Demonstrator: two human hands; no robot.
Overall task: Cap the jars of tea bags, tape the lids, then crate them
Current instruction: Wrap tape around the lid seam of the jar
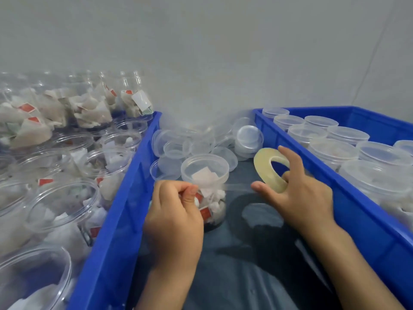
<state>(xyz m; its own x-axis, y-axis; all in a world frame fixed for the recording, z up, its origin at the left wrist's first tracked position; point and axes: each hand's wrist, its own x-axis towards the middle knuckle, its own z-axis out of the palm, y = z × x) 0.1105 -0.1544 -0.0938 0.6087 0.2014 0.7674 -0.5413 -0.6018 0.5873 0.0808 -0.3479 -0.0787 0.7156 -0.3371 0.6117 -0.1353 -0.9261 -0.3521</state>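
Nearest the camera, a dark grey cloth surface (234, 276) lies between two blue crates; whether it is a lap or a covering cannot be told.

The left hand (176, 218) is curled, thumb and forefinger pinched together on the free end of a clear tape strip (237, 187). The hand sits just in front of a capped jar (206, 191), which stands upright on the dark surface between the crates. The jar holds tea bags with red tags, and its clear lid (204, 167) is seated on top.

The tape strip runs taut from the left hand, across the jar just below the lid, to the tape roll (267, 170). The right hand (299, 193) grips this pale yellow roll, with fingers passed through its centre hole and the thumb stretched out beneath the strip. The roll is held tilted, just to the right of the jar.

The left crate (125, 209) holds many open jars (64, 204) of tea bags, uncapped, crowded together up to its right wall; further jars are stacked at its far end.

The right crate (348, 198) holds capped jars (335, 151) standing upright in rows along its left wall.

Beyond the held jar, a heap of loose lids (196, 142) lies between the two crates, against the grey wall (201, 52).
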